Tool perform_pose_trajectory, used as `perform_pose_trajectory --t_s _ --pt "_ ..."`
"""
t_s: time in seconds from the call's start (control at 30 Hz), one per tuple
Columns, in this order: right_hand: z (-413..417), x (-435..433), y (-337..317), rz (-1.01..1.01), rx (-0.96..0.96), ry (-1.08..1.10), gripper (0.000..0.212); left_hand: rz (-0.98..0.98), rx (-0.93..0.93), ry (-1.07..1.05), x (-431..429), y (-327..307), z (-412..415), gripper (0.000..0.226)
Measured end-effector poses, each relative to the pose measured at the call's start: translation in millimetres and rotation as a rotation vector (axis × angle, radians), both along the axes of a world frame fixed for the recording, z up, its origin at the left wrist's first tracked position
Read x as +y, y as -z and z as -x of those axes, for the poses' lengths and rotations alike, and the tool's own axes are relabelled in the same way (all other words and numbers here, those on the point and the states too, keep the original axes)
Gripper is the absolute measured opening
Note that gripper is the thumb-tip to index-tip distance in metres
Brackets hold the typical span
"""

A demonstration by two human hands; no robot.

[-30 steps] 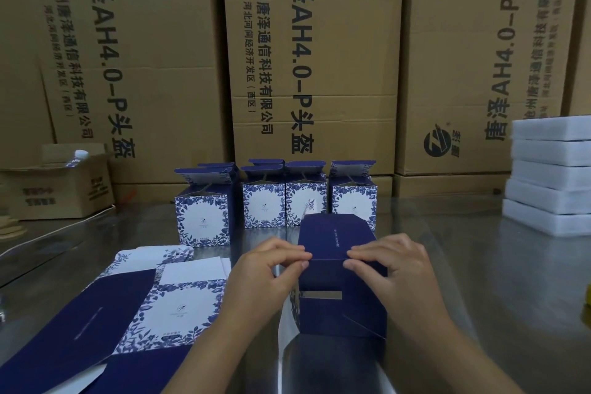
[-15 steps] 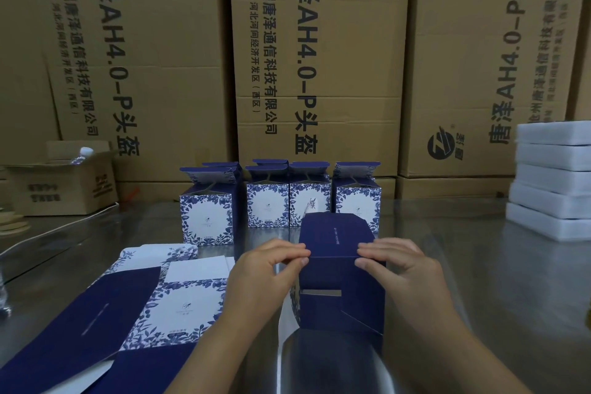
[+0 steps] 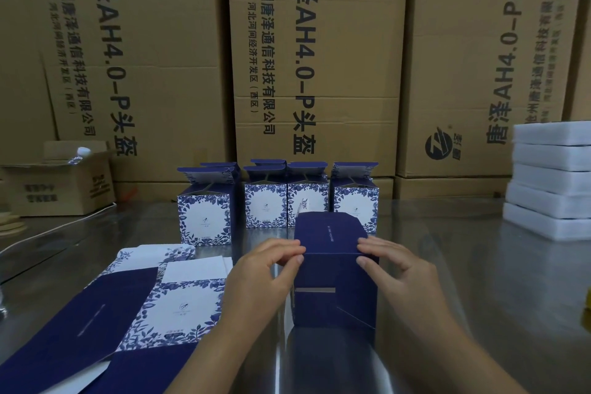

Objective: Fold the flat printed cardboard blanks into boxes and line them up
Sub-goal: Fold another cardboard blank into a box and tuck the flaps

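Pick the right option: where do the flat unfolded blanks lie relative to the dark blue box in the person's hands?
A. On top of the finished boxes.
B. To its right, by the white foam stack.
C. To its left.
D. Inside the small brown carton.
C: the flat blanks lie left of the dark blue box, which the left hand and right hand pinch at its top edge.

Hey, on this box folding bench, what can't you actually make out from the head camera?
Head view:
1. Rear folded boxes: hidden behind the front row, count unclear.
2. Navy box: its far side is hidden by itself; the left hand and right hand cover its top edge corners.
3. Print line on its lid: too small to read.
4. Yellow object: cut off by the right edge.
5. Bottle: mostly hidden inside its carton.
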State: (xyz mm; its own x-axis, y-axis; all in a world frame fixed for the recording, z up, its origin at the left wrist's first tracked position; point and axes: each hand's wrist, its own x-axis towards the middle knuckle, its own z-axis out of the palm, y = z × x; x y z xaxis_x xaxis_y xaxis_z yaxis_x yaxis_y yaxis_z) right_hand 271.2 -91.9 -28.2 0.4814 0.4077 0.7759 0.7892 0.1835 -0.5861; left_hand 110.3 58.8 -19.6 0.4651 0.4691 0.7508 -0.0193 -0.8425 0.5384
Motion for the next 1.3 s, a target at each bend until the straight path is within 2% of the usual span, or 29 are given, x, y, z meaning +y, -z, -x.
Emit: perform_pose_trajectory --t_s 0.17,0.3,0.37,0.43,0.57,0.63,0.7,0.77,0.83,0.93,1.03,1.17,1.23,1.3 --pt "-3.3 -0.4 4.7 -0.017 -0.022 0.1 0.035 0.087 0.019 0.022 -7.3 5.0 -4.0 0.028" --pt "-8.3 -2.9 6.3 0.003 0.021 0.162 0.034 0.384 0.028 0.001 -3.1 8.1 -7.8 0.042" --pt "-10.8 -3.6 7.4 0.015 0.051 0.18 0.028 0.492 0.094 -0.007 0.1 9.4 -9.2 0.026" --pt "-13.1 -4.1 8.8 0.01 0.07 0.204 0.023 0.536 0.18 0.015 0.7 10.6 -10.7 0.027" --pt "-13.0 -6.0 8.2 0.011 0.065 0.282 0.014 0.548 0.267 0.086 0.6 17.2 -16.2 0.05" --pt "-11.8 -7.9 6.7 -0.012 0.069 0.32 0.006 0.576 0.28 0.137 -4.7 15.9 -17.6 0.054" --pt "-11.4 -9.6 5.0 -0.048 0.099 0.351 0.017 0.579 0.309 0.185 -8.2 16.2 -18.6 0.047" --pt "-12.6 -10.5 4.2 -0.063 0.149 0.371 0.023 0.572 0.342 0.235 -11.8 14.9 -17.2 0.03" --pt "-13.7 -10.4 5.2 -0.046 0.196 0.387 0.023 0.54 0.344 0.271 -14.8 11.9 -14.9 0.03" --pt "-13.2 -8.8 7.1 0.022 0.246 0.393 0.024 0.48 0.267 0.289 -13.8 12.3 -16.4 0.027" --pt "-12.2 -8.1 9.7 0.125 0.255 0.388 0.025 0.336 0.161 0.229 -9.8 9.7 -14.0 0.027" --pt "-4.4 -4.6 13.3 0.21 0.187 0.25 0.034 0.245 0.12 0.194 -3.5 10.0 -11.6 0.028" --pt "0.7 -2.8 15.2 0.198 0.203 0.123 0.043 0.305 0.094 0.243 -2.5 11.5 -11.8 0.033" --pt "3.5 -2.0 14.9 0.166 0.206 0.048 0.043 0.381 0.064 0.303 -2.5 12.0 -10.4 0.037"
